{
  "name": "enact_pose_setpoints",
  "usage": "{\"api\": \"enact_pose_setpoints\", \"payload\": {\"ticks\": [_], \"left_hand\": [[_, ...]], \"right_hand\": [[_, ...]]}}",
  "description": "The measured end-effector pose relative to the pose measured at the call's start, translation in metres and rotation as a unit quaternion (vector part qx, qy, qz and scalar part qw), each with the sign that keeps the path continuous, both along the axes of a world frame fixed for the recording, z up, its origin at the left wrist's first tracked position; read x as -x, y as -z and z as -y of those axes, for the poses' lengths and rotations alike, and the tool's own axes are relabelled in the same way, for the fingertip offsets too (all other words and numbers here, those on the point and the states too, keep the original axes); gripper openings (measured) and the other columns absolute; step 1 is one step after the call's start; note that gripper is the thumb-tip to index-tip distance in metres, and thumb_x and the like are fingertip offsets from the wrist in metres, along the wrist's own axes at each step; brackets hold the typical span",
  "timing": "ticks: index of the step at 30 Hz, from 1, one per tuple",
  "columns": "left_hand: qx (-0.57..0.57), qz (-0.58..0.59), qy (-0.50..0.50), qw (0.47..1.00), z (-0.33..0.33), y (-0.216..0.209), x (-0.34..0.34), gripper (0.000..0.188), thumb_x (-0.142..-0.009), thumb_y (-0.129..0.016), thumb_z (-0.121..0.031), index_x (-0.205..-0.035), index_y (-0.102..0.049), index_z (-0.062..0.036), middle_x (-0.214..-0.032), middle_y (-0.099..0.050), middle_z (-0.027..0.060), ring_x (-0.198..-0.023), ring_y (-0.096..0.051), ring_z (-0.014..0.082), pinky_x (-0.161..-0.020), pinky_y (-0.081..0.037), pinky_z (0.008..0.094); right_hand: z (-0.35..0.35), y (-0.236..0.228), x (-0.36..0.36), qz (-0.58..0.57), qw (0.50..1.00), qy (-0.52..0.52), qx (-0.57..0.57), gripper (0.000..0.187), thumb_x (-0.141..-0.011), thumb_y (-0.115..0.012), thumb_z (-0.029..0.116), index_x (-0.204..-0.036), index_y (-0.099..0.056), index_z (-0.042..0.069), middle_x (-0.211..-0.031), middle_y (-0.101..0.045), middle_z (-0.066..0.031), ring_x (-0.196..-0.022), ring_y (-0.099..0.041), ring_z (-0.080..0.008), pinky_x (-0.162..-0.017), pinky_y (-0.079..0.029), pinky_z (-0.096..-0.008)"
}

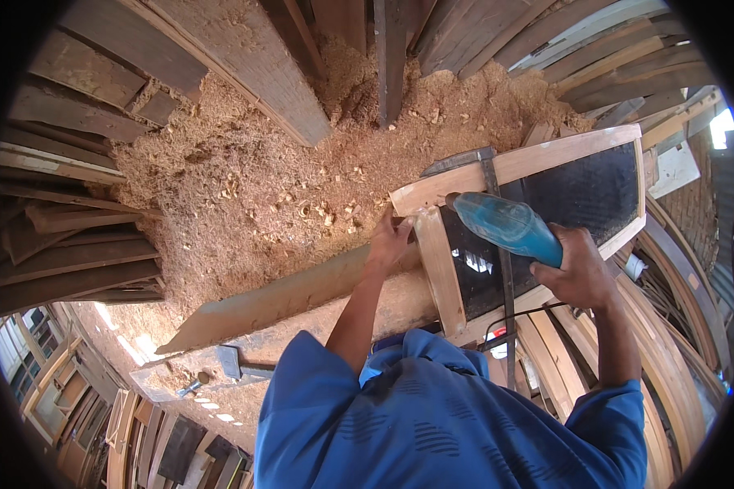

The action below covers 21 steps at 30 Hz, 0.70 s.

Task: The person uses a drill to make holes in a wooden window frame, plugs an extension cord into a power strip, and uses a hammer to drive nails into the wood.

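My right hand (581, 269) is wrapped around the handle of a blue power drill (506, 222). The drill's tip points left and meets the wooden frame (538, 163) near its far left corner. Dark, glossy panelling (579, 191) fills the frame and mirrors some light. At that corner my left hand (390, 242) grips the frame's edge, where the end rail (440, 265) joins the long rail; some fingertips are hidden. A dark metal bar clamp (506, 301) crosses the frame beneath the drill, its jaw on the far rail.
A wooden bench (302, 326) with a long board (269, 297) extends left of me. On its left end lie a hammer (194, 384) and a metal plate (229, 361). Sawdust and shavings (261, 187) heap beyond. Planks (81, 244) and curved timber (669, 350) stand around.
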<state>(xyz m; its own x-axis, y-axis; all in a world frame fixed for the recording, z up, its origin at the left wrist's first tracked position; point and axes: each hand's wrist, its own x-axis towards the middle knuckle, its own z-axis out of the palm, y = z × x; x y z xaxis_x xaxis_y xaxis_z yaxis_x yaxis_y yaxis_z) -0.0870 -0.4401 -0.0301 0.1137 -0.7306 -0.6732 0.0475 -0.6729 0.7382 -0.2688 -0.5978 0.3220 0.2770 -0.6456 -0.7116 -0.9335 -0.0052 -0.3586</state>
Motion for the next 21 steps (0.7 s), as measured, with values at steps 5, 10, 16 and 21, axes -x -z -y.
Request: {"api": "enact_pose_setpoints", "payload": {"ticks": [5, 10, 16, 21], "left_hand": [[-0.02, -0.047, -0.083, 0.995, -0.016, 0.004, 0.003, 0.065, -0.093, -0.072, -0.028, -0.143, -0.041, 0.002, -0.12, -0.066, 0.0167, -0.096, -0.066, 0.0208, -0.081, -0.055, 0.0332], [0.001, -0.018, -0.116, 0.993, 0.002, -0.028, 0.0, 0.056, -0.097, -0.067, -0.019, -0.141, -0.043, 0.0038, -0.12, -0.065, 0.0155, -0.1, -0.062, 0.0186, -0.087, -0.052, 0.0331], [0.063, -0.177, -0.194, 0.963, 0.006, 0.002, 0.013, 0.04, -0.096, -0.066, -0.011, -0.132, -0.055, 0.0027, -0.119, -0.067, 0.0099, -0.105, -0.063, 0.0165, -0.091, -0.051, 0.0326], [0.082, -0.309, -0.239, 0.917, 0.005, 0.003, 0.012, 0.033, -0.095, -0.064, -0.003, -0.127, -0.055, 0.0007, -0.119, -0.067, 0.0086, -0.106, -0.063, 0.0155, -0.094, -0.05, 0.0295]], "right_hand": [[-0.015, 0.015, 0.004, 0.056, 0.997, 0.046, -0.001, 0.031, -0.074, -0.069, 0.013, -0.097, -0.066, -0.007, -0.073, -0.065, -0.0209, -0.069, -0.068, -0.0305, -0.072, -0.052, -0.0393], [-0.016, 0.016, 0.0, 0.064, 0.997, 0.047, -0.009, 0.031, -0.075, -0.068, 0.011, -0.1, -0.066, -0.007, -0.074, -0.067, -0.0201, -0.07, -0.069, -0.0277, -0.072, -0.052, -0.0391], [-0.018, 0.021, 0.0, 0.067, 0.997, 0.041, 0.003, 0.031, -0.074, -0.068, 0.012, -0.098, -0.066, -0.008, -0.073, -0.065, -0.022, -0.069, -0.068, -0.0312, -0.071, -0.052, -0.04], [-0.02, 0.025, 0.003, 0.069, 0.997, 0.034, 0.009, 0.028, -0.074, -0.069, 0.012, -0.093, -0.065, -0.008, -0.072, -0.064, -0.0221, -0.068, -0.068, -0.0319, -0.07, -0.052, -0.0405]]}}
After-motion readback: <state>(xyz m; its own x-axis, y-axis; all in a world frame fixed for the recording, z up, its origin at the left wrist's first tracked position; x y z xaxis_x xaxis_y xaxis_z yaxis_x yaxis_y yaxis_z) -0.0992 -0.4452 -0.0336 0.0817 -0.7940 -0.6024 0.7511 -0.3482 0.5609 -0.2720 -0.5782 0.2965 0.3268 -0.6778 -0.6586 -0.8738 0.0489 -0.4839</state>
